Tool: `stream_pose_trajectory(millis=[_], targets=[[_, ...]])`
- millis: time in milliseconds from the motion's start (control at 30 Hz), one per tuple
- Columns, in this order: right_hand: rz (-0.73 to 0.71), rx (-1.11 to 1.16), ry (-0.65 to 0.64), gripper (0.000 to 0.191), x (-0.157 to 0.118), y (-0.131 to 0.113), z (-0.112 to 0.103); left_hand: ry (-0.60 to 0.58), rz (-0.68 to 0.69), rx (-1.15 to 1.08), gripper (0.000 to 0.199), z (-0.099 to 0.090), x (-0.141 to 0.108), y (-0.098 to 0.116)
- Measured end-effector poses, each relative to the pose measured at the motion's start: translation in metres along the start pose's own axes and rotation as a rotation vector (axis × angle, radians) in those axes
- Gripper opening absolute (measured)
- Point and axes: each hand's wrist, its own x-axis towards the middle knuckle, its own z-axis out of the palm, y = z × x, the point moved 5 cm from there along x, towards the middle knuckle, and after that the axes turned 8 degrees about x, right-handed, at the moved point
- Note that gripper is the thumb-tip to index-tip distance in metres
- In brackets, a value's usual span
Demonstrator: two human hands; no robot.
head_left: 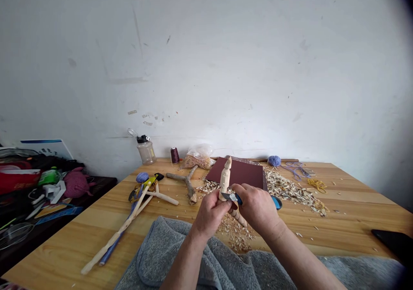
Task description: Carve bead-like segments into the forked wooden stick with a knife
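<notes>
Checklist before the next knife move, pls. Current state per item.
1. Carved stick gripped: ok, left hand holds it.
2. Blue-handled knife gripped: ok, right hand is closed around its handle.
3. Blade positioned at the stick: ok, though the exact contact is too small to tell.
4. Left thumb well clear of the blade: not ok, it sits right beside it.
5. Blade locked and sharp: cannot tell.
6. Bottle upright, away from the hands: ok.

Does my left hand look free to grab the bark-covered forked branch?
Likely not as things stand: your left hand holds the carved stick, with the knife blade at it, though nothing visible blocks the way to the forked branch.
</notes>
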Motion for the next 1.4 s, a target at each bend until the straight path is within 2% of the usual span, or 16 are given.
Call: stream_pose_trajectory(millis=[233, 300, 367, 433, 500, 633, 700, 800, 867, 1067, 1400], targets=[[-0.024, 0.009, 0.006, 0.026, 0.003, 0.005, 0.004, -0.284, -0.192, -0.217, 0.012, 0.004, -0.006, -0.003], [-0.097, 0.097, -0.012, 0.025, 0.004, 0.007, 0.005, -0.358, -0.235, -0.309, 0.01, 0.007, -0.008, -0.006], [-0.205, 0.294, -0.064, 0.02, 0.006, 0.01, 0.004, -0.398, -0.232, -0.4, 0.008, 0.01, -0.01, -0.007], [-0.27, 0.555, -0.149, 0.019, 0.007, 0.014, 0.004, -0.379, -0.184, -0.462, 0.007, 0.009, -0.008, -0.006], [-0.216, 0.678, -0.169, 0.024, 0.01, 0.024, 0.005, -0.321, -0.136, -0.471, 0.007, 0.006, -0.006, -0.004], [-0.028, 0.444, 0.01, 0.024, 0.012, 0.039, 0.002, -0.201, -0.132, -0.375, 0.01, 0.0, -0.002, -0.005], [-0.044, 0.34, 0.035, 0.024, 0.01, 0.034, 0.001, -0.131, -0.133, -0.315, 0.013, -0.002, 0.001, -0.008], [-0.115, 0.2, 0.002, 0.022, 0.005, 0.016, -0.002, -0.05, -0.093, -0.213, 0.015, -0.003, 0.003, -0.01], [-0.113, 0.115, -0.008, 0.02, 0.003, 0.006, -0.004, -0.016, -0.061, -0.151, 0.016, -0.003, 0.003, -0.01], [-0.085, -0.036, -0.004, 0.017, 0.0, -0.006, -0.008, 0.002, -0.021, -0.046, 0.013, -0.002, 0.002, -0.011], [-0.04, -0.076, -0.021, 0.012, -0.002, -0.008, -0.009, -0.001, -0.018, -0.014, 0.013, -0.001, 0.001, -0.01]])
